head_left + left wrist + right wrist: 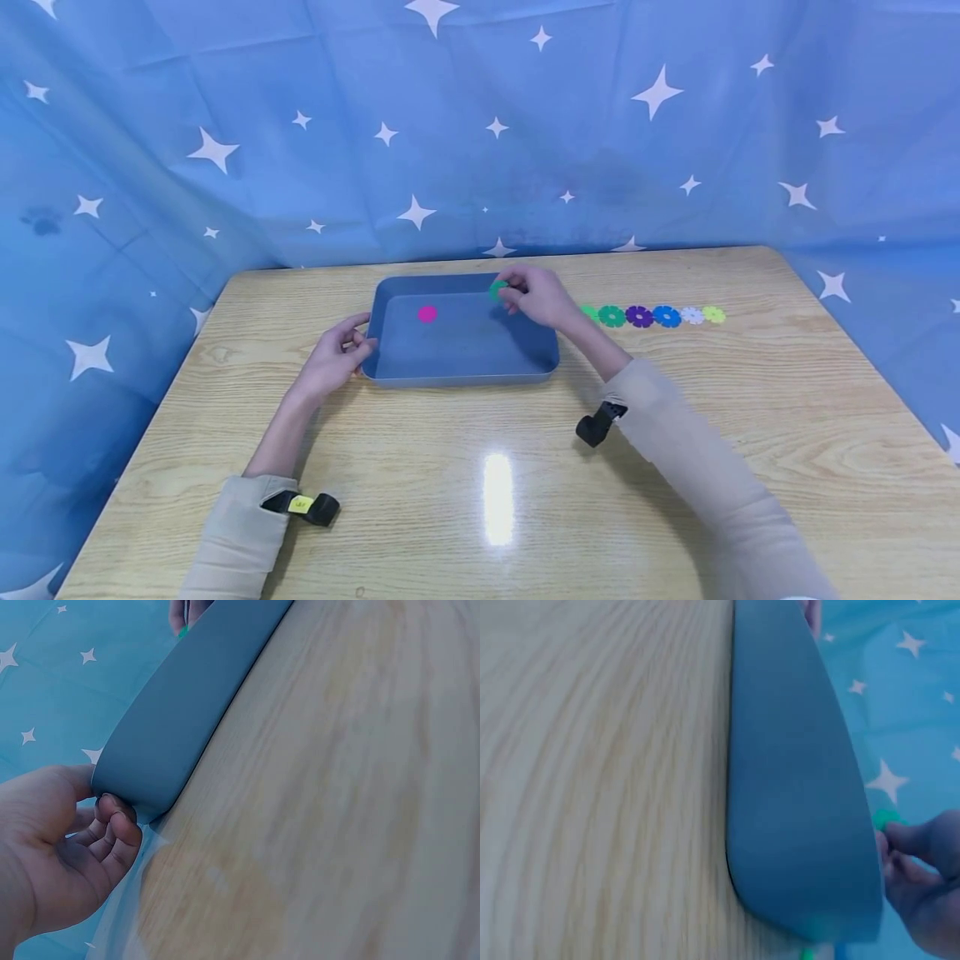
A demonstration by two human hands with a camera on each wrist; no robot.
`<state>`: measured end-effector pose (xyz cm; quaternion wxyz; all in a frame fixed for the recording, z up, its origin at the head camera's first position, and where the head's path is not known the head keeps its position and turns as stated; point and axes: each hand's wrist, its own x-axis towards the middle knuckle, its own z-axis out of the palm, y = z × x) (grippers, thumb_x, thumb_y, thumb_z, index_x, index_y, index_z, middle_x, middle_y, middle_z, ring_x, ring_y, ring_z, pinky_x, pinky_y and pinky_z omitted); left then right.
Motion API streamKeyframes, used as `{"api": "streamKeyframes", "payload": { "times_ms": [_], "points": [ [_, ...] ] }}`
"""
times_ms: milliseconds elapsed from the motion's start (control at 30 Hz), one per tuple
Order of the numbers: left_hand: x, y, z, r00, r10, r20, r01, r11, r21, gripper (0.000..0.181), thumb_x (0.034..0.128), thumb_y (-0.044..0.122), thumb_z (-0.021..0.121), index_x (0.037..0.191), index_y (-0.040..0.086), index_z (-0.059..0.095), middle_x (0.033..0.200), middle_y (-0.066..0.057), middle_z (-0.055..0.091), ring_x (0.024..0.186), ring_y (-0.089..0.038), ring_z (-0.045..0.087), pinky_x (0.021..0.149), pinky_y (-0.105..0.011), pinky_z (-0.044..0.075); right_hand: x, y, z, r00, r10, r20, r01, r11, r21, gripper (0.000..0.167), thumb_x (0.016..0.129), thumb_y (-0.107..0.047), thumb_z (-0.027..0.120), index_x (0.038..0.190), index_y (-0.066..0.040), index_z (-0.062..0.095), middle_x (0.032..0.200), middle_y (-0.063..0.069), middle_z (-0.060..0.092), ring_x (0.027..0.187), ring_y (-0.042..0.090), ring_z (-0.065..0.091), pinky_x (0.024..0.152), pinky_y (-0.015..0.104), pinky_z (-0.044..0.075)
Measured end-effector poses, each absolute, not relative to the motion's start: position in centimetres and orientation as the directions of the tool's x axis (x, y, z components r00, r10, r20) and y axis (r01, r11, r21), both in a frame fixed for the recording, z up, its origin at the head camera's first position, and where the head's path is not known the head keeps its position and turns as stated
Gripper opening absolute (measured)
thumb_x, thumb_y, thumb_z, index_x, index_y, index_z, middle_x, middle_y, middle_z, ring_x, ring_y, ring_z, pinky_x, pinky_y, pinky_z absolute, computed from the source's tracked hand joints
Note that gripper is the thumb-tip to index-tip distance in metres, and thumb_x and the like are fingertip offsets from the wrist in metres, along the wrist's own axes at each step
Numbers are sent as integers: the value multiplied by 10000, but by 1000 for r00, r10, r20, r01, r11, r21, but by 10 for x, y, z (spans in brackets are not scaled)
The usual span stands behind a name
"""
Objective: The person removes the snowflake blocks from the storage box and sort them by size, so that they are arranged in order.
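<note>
A blue-grey tray (465, 381) lies on the table, with a pink disc (427, 314) inside it toward the left. My left hand (337, 357) grips the tray's left wall, thumb over the rim and fingers curled outside, as the left wrist view shows. Over the tray's back right part, my right hand (536, 296) pinches a green disc (497, 289) between thumb and fingers. In the right wrist view that green disc (886, 819) shows beyond the tray's wall, and the tray hides its inside there.
Right of the tray runs a row of notched flower-shaped discs: light green, green (611, 316), purple (640, 317), blue (667, 317), white (692, 315) and yellow (714, 315). The wooden table (420, 467) ends at a blue star-patterned curtain (480, 167) behind.
</note>
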<state>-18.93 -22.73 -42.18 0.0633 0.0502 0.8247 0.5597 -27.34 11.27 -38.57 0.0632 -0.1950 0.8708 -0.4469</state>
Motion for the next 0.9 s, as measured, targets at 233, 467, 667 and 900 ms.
{"api": "streamKeyframes", "payload": {
  "times_ms": [233, 467, 667, 900],
  "points": [
    [-190, -229, -423, -987, 152, -54, 5, 365, 931, 559, 1022, 34, 530, 1542, -34, 336, 935, -136, 540, 618, -111, 517, 534, -228, 428, -272, 145, -380, -936, -325, 136, -296, 516, -804, 187, 998, -100, 649, 1132, 22, 601, 963, 197, 686, 781, 289, 698, 749, 432, 592],
    [-191, -229, -423, -986, 159, -56, 6, 363, 932, 555, 1026, 41, 529, 1541, -34, 337, 932, -120, 534, 627, -116, 522, 539, -227, 430, -269, 188, -382, -945, -280, 167, -297, 533, -792, 233, 1032, -173, 606, 1178, 5, 640, 979, 222, 689, 812, 313, 692, 754, 448, 585],
    [-191, -229, -423, -986, 157, -58, 2, 358, 934, 561, 1021, 32, 531, 1542, -36, 334, 926, -113, 528, 677, -105, 564, 544, -225, 439, -264, 228, -385, -955, -223, 196, -292, 589, -754, 280, 1033, -207, 606, 1222, -10, 668, 941, 190, 705, 842, 338, 696, 711, 306, 579],
    [-191, -228, -422, -986, 151, -65, -7, 360, 933, 564, 1020, 38, 531, 1545, -28, 335, 927, -109, 526, 655, -117, 542, 539, -219, 429, -252, 283, -386, -976, -107, 190, -211, 675, -707, 310, 1040, -229, 591, 1272, -38, 665, 971, 203, 704, 795, 190, 685, 637, 277, 543]
  ]
}}
